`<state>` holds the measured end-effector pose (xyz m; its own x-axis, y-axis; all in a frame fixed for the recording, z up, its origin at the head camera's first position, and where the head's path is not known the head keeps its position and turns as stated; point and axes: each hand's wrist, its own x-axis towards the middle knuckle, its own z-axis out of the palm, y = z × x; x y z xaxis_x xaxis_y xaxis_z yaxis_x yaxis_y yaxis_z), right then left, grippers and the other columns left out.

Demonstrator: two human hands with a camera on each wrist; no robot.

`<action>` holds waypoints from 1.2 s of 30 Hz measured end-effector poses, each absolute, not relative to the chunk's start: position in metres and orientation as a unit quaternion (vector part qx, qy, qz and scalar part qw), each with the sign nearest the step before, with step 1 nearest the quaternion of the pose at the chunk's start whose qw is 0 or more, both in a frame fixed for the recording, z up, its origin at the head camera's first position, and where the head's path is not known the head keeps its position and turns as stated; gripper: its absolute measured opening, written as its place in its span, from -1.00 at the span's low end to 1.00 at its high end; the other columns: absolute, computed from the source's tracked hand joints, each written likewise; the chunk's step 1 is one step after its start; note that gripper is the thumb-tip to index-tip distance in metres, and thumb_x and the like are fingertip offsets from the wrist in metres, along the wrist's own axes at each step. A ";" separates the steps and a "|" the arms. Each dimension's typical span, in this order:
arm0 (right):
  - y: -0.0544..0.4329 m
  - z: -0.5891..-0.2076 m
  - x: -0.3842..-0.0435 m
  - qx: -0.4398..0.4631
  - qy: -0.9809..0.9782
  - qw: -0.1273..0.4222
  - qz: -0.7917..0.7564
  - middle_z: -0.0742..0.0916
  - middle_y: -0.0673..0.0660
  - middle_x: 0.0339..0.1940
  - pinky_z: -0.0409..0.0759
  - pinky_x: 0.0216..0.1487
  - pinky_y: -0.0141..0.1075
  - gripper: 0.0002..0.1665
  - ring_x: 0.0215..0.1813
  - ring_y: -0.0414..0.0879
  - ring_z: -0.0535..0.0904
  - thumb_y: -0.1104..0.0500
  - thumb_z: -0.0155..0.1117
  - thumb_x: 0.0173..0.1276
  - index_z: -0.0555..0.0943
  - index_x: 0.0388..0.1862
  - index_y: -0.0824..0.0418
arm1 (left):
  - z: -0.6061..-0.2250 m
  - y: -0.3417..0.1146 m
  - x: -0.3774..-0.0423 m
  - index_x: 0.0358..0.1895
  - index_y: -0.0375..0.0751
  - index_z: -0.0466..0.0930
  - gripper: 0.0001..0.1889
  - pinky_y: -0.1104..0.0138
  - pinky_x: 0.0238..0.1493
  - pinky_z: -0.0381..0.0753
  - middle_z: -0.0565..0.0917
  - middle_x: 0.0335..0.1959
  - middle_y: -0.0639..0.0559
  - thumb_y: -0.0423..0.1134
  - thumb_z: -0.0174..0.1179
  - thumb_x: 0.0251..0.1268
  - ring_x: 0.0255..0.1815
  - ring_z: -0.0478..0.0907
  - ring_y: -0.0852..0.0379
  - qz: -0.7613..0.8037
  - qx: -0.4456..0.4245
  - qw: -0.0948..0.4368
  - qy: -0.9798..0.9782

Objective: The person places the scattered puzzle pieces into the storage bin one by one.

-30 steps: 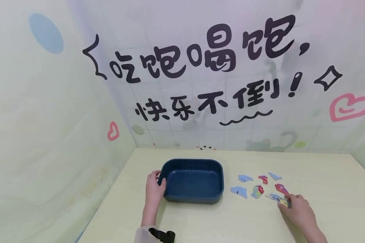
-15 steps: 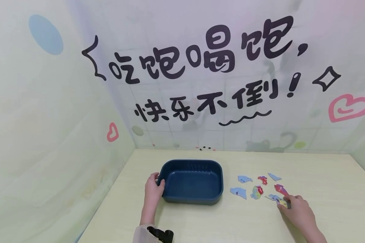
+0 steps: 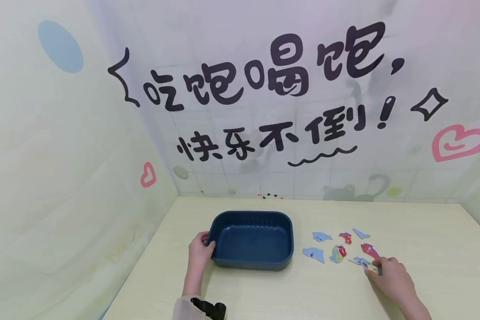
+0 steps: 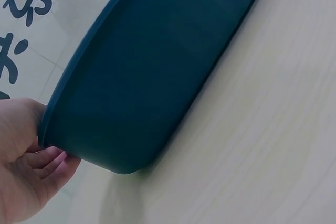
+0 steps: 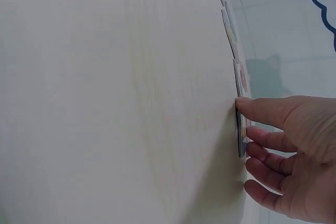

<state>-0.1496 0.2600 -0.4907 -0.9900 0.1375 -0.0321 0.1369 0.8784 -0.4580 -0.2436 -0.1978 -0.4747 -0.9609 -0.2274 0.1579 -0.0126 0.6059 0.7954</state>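
The pale worktop (image 3: 288,293) runs away from me towards walls covered in printed sheeting. Nearest, low on the left, is a light sleeve (image 3: 188,310) with a black wrist device (image 3: 209,307) strapped over it. Across from it the right hand (image 3: 394,278) rests low, its grip nearly closed: thumb at the near edge, index finger at the far side, pinching the right end of a blue-and-yellow puzzle piece (image 3: 369,265). I cannot tell whether that piece is clear of the wood. It lies leftward of the grip, its long axis slanting away from the fingers and roughly towards the tub (image 3: 252,265).

Just beyond is a long red piece (image 3: 369,250), its near end close by the index finger; whether they touch I cannot tell. The left hand (image 3: 200,252) holds the tub's left end, thumb at the rim, fingers bent against the outside. The dark blue tub stands upright, long side facing the person. Between it and the right hand, the nearer one to the pieces, lie two blue pieces (image 3: 314,254) and a yellow-and-red piece (image 3: 338,253); a small red piece (image 3: 346,237) and a blue sliver (image 3: 361,233) sit farther back.

Behind everything, the back wall (image 3: 224,178) carries black writing (image 3: 279,135).
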 end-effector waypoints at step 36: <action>0.253 -0.501 -0.149 -0.020 -0.982 0.048 0.184 0.51 0.52 -0.30 0.44 -0.22 0.12 -0.56 -0.25 0.30 0.46 0.19 0.25 0.12 0.46 -0.25 0.60 | -0.475 -0.206 -0.245 -0.13 -0.53 0.56 -0.70 0.23 -0.29 0.56 0.63 -0.31 -0.30 -0.40 0.12 0.06 -0.27 0.56 -0.04 -0.420 0.089 0.083 -0.899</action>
<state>-0.1485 0.2535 -0.5012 -0.9946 0.0569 0.0865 0.0218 0.9318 -0.3624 -0.2447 -0.2059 -0.4749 -0.9705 -0.2293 0.0743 -0.0900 0.6307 0.7708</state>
